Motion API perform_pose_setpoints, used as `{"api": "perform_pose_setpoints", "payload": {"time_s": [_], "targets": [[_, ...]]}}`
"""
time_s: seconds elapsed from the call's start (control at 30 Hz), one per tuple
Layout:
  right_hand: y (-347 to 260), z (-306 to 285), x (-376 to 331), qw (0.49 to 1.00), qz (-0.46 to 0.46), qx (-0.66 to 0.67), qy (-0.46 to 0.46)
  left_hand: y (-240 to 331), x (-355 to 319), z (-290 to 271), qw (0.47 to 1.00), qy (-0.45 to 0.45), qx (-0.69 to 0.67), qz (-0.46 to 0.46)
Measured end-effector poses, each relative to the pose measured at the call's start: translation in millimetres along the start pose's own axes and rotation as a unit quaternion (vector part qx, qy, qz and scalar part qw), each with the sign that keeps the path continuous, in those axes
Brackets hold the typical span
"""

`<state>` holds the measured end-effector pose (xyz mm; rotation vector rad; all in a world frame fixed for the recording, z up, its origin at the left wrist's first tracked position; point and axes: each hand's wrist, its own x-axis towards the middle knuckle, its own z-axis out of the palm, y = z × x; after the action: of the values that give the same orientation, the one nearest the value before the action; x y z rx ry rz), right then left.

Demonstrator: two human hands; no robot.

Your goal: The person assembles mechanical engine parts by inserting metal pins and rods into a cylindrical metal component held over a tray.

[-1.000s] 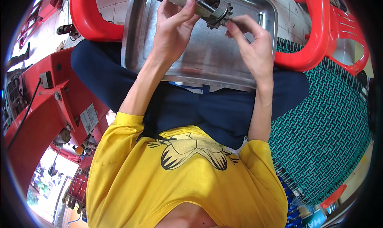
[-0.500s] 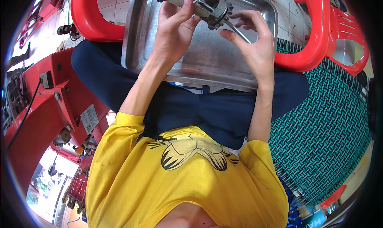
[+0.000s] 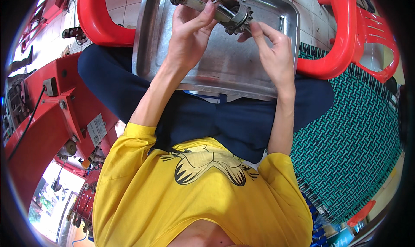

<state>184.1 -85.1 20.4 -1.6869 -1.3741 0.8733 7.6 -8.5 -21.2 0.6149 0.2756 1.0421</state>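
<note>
Geared shaft (image 3: 218, 9) gripped in left hand (image 3: 190, 35) over metal tray (image 3: 225, 69); right hand (image 3: 272, 52) pinching sprocket end. Greasy grip could slip, dropping shaft into tray.

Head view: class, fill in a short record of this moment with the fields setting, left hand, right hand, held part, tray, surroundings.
setting: person seated, metal tray across the lap
left hand: left hand wrapped around the shaft of the geared metal part
right hand: right hand with fingertips at the toothed end
held part: grey shaft with a small toothed wheel, lifted above the tray
tray: dull steel, a small metal pin near its far right corner
surroundings: red plastic chair, red machine frame, green woven mat
</note>
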Motion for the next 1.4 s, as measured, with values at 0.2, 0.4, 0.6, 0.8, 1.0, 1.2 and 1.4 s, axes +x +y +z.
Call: {"api": "perform_pose_setpoints", "payload": {"time_s": [0.2, 0.4, 0.6, 0.8, 1.0, 1.2, 1.4], "targets": [[0.5, -0.4, 0.0, 0.99, -0.088, -0.095, 0.05, -1.7, 1.4, -2.5, 1.0, -0.019, -0.016, -0.005], [-1.3, 2.6, -1.5, 0.999, 0.015, 0.029, -0.026, -3.5, 1.7, -4.3, 1.0, 0.011, -0.018, 0.008], [1.3, 2.7, -0.6, 0.998, -0.047, -0.007, 0.028, -2.2, 1.7, -2.8, 1.0, -0.003, -0.019, 0.003], [3.7, -0.3, 0.1, 0.998, 0.022, 0.051, 0.011, -0.8, 0.6, -1.6, 1.0, 0.006, -0.007, -0.006], [3.4, 0.9, 1.5, 0.994, -0.085, -0.02, 0.068, -2.1, 0.6, -2.3, 1.0, -0.007, -0.006, 0.001], [5.0, 1.8, -0.9, 0.997, 0.042, 0.057, -0.023, -2.0, -0.8, -2.5, 1.0, 0.003, -0.001, -0.002], [-0.9, 1.4, -2.3, 0.996, 0.045, 0.072, 0.004, 2.7, 2.9, 3.4, 0.997, -0.043, 0.059, 0.017]]}}
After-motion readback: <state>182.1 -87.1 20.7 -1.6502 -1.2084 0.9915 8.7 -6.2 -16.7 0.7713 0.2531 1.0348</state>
